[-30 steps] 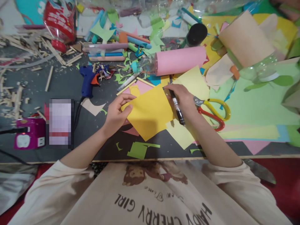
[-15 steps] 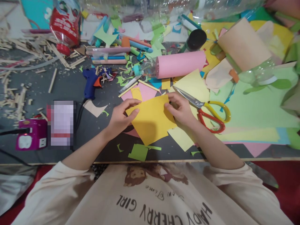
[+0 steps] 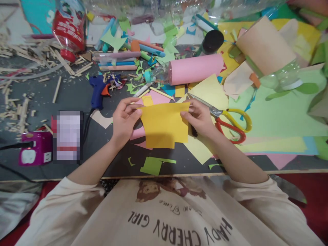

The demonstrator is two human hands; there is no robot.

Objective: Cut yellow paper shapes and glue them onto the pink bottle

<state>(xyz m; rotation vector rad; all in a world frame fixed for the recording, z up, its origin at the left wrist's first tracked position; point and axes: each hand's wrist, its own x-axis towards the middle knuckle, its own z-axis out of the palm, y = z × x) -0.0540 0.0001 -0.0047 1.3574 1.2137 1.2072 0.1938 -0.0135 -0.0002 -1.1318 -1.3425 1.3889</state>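
A sheet of yellow paper (image 3: 164, 126) with a notch at its lower right corner is held up over the table between both hands. My left hand (image 3: 126, 119) pinches its upper left corner between thumb and fingers. At the upper right corner my right hand (image 3: 200, 116) grips it the same way, thumb in front. Scissors (image 3: 228, 119) with one yellow and one red handle lie just right of my right hand, blades pointing up and left. Under the yellow sheet are pink paper (image 3: 138, 133) and pale yellow paper (image 3: 200, 150), partly hidden.
A blue glue gun (image 3: 97, 91) lies left of my hands, its cable running toward a purple power adapter (image 3: 35, 148). Beyond is a pink-wrapped bottle (image 3: 196, 69). Green scraps (image 3: 151, 165) lie near the front edge. A red-labelled bottle (image 3: 69, 29) and wooden sticks are at the far left.
The yellow paper has been turned so its top edge runs nearly level, and it has lifted toward me. My left hand has shifted left and regripped at the corner.
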